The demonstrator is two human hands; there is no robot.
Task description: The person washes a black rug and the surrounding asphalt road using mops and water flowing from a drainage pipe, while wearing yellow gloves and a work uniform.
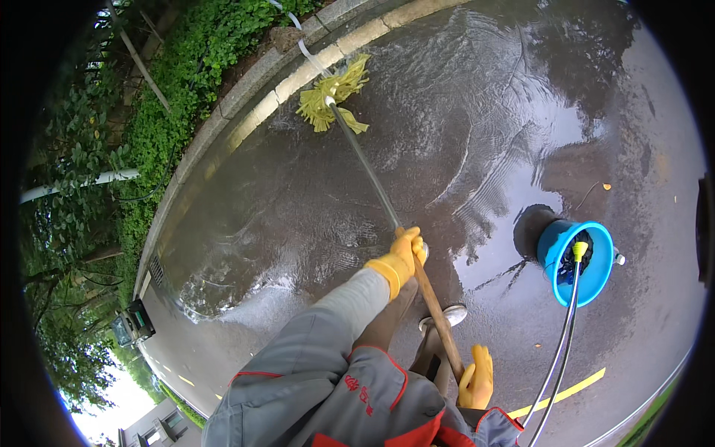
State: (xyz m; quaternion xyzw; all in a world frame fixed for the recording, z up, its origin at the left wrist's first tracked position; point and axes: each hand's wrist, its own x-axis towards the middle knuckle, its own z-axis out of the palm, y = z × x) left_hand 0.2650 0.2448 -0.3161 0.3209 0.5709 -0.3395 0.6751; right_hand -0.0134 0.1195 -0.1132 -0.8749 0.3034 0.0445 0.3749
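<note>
My left hand, in a yellow rubber glove, grips the wooden lower stretch of a long mop handle. Farther out, the handle becomes a metal tube that ends at a yellow-green strip mop head. The mop head lies spread on the wet pavement beside the kerb. At the near end of the handle is my right hand, gloved the same way. Its fingers look partly straight, and whether they hold the wood is unclear. Shallow rippled water covers the ground around the mop head.
A stone kerb borders green plants. A pale hose crosses it near the mop head. To the right stands a blue bucket with dark contents and a yellow-green-tipped metal handle. A dark cart or vehicle is at far left.
</note>
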